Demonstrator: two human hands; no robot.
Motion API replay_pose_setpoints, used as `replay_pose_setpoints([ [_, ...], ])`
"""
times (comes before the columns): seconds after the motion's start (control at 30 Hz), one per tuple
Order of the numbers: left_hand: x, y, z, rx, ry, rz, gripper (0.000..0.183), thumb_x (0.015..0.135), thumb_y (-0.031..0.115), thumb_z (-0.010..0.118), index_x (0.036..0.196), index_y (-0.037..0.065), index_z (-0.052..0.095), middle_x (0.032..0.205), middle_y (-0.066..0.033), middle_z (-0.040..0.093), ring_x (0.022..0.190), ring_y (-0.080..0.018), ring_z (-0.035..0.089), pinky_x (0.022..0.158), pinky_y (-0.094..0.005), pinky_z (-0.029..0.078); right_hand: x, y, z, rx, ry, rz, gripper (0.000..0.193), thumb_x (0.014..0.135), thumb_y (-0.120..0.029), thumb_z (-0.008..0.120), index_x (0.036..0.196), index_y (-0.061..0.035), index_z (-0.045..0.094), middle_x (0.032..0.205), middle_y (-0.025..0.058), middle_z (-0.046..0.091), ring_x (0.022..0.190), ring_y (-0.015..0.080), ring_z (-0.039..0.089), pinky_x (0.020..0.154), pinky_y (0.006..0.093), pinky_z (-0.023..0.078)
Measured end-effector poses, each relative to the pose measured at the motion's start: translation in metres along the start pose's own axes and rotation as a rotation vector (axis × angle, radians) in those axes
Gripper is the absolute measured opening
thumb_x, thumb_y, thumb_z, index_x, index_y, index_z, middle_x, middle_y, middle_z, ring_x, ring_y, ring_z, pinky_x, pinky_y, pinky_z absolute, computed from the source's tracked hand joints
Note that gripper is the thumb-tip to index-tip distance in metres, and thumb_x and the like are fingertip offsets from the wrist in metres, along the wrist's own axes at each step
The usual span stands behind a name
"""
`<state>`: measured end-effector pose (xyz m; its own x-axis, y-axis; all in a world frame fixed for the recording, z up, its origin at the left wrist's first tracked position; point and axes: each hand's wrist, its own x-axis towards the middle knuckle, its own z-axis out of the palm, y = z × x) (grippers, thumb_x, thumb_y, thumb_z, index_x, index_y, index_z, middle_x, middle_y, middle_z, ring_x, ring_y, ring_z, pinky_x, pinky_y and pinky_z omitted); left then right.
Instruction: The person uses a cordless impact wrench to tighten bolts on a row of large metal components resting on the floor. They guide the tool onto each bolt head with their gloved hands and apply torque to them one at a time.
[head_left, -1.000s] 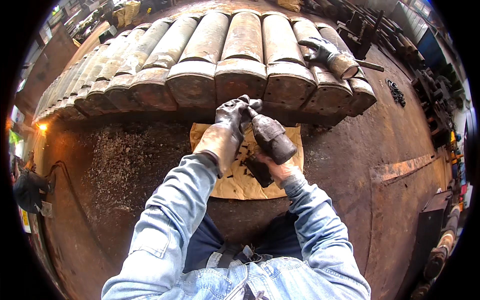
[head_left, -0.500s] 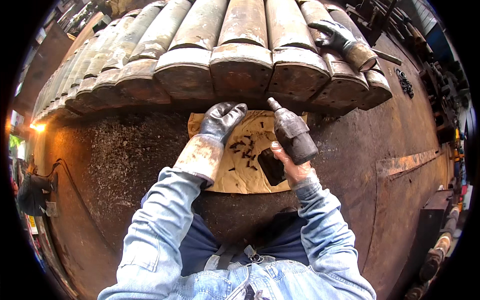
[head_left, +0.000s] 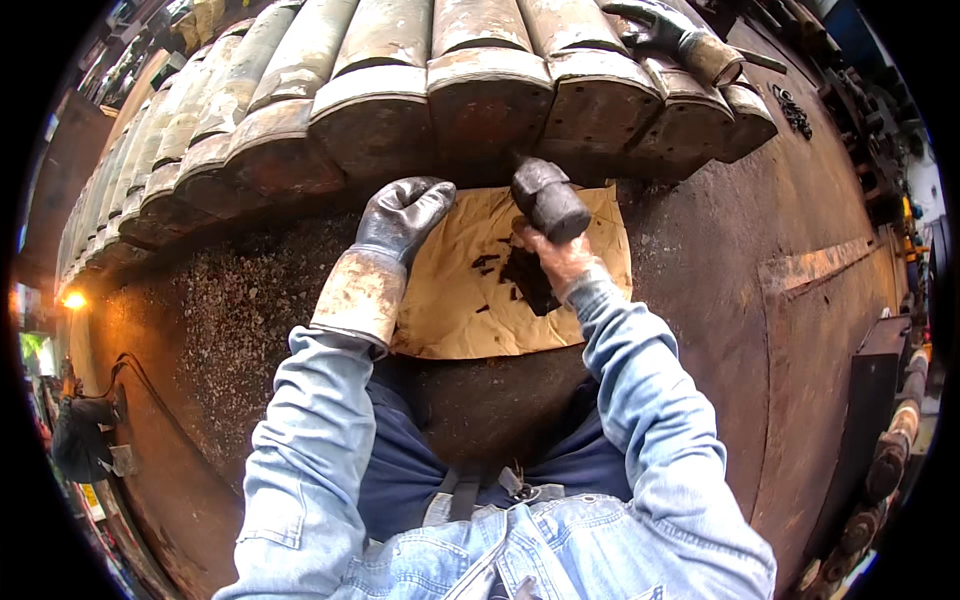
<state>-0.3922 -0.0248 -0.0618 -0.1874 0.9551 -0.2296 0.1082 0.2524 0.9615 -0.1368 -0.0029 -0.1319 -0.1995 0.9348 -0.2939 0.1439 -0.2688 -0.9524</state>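
Note:
My bare right hand (head_left: pixel 562 258) grips a dark cordless impact driver (head_left: pixel 552 203) by its handle. The driver's nose points away from me toward the lower edge of the metal segments (head_left: pixel 490 105), and its tip blends into the dark there. A black block at the tool's base partly covers a pile of small dark screws (head_left: pixel 485 264) on a brown paper sheet (head_left: pixel 445 315). To the left, my left hand (head_left: pixel 408 212) in a black-coated work glove is closed, just short of the segments. What its fingers hold, if anything, is hidden.
A second glove (head_left: pixel 680 42) lies on the cylinders at the upper right. On the rusty metal surface (head_left: pixel 700 290) rests a chain (head_left: pixel 792 110). A cable (head_left: pixel 140 370) hangs at the left, near a small glowing light (head_left: pixel 74 300).
My left hand has moved left, away from the driver. The driver has shifted slightly and now points more steeply away from me. My view has moved a little.

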Motion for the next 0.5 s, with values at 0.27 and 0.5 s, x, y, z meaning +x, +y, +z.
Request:
replay_pose_setpoints([
  [0.27, -0.018, 0.005, -0.057, 0.039, 0.049, 0.134, 0.023, 0.095, 0.013, 0.074, 0.115, 0.001, 0.072, 0.104, -0.0037, 0.074, 0.093, -0.0106, 0.067, 0.084, -0.0271, 0.055, 0.015, -0.024, 0.033, -0.379, -0.121, -0.035, 0.027, 0.084, -0.004, 0.069, 0.11, -0.0105, 0.064, 0.111, 0.0115, 0.064, 0.105, 0.0299, 0.059, 0.097, 0.037, 0.045],
  [0.5, -0.021, 0.014, -0.057, 0.05, 0.087, 0.058, 0.026, 0.093, 0.012, 0.076, 0.116, 0.0, 0.072, 0.106, -0.0053, 0.074, 0.095, -0.0113, 0.068, 0.085, -0.0266, 0.056, 0.031, 0.021, 0.025, -0.359, -0.191, -0.095, 0.043, 0.081, 0.011, 0.063, 0.117, -0.0123, 0.067, 0.111, 0.0119, 0.064, 0.111, 0.0336, 0.059, 0.101, 0.0371, 0.046],
])
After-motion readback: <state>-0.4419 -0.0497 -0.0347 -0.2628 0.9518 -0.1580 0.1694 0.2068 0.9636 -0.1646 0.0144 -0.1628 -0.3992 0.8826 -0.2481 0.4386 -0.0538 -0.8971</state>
